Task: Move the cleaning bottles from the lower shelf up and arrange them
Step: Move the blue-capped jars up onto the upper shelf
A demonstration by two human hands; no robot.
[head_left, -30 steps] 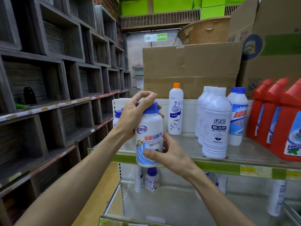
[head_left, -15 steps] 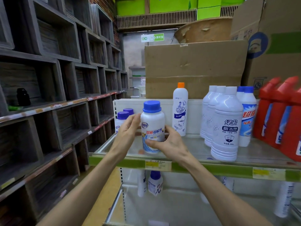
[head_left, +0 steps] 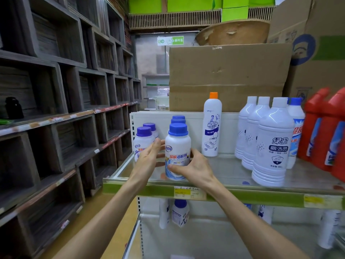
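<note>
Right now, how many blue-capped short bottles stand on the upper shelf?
5: one between both hands, two behind it, two at the left. More may be hidden behind.

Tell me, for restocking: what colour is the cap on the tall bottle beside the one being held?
Orange cap; head view shows it.

The bottle (head_left: 177,150) stood on the upper shelf (head_left: 242,193) between my hands, more bottles behind and left, cardboard box (head_left: 229,75) behind.

The blue-capped bottle (head_left: 178,152), held in the air a second ago, now stands on the upper shelf (head_left: 233,171). The left hand (head_left: 149,157) has slid off its cap to its side.
</note>
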